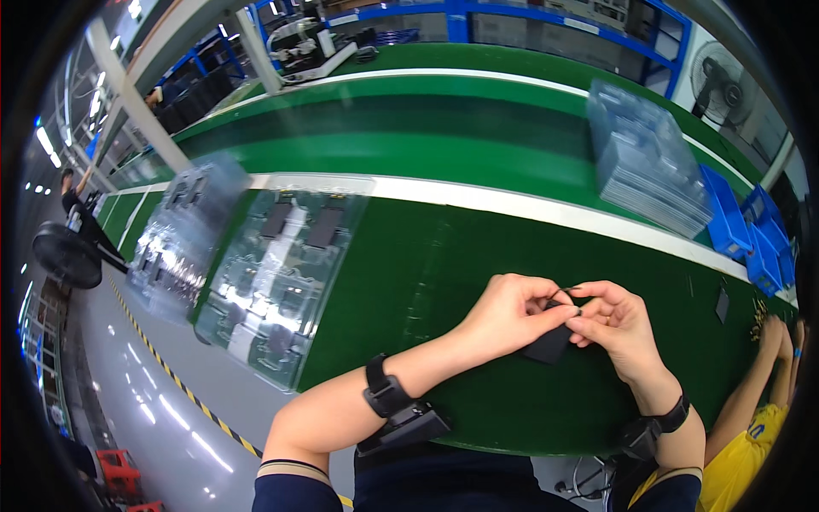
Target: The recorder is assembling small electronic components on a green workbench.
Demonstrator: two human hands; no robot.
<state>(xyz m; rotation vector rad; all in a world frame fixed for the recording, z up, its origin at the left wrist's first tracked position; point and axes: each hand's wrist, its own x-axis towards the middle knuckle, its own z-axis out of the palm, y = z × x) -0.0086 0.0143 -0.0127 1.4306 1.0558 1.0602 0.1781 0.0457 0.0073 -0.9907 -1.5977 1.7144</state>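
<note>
Above the green work surface, my left hand (531, 309) and my right hand (616, 322) meet, thumbs and fingertips pinched together. Between them they hold a thin black cable (559, 293), which curves up over the fingertips. A flat black rectangular block (548, 346) shows just under the fingers; whether it joins the cable is hidden by my hands. To the left, a clear plastic tray (294, 341) bears several black blocks like this one, two of them at its far end. Each of my wrists has a black strap with a box-shaped module on it.
A stack of clear trays (183, 235) stands beyond the tray on the left. Another tray stack (648, 166) sits on the green belt (409, 141) at far right, beside blue bins (725, 213). At right, a co-worker's hands (772, 334) touch small gold-coloured parts (758, 317) near a dark piece (723, 305).
</note>
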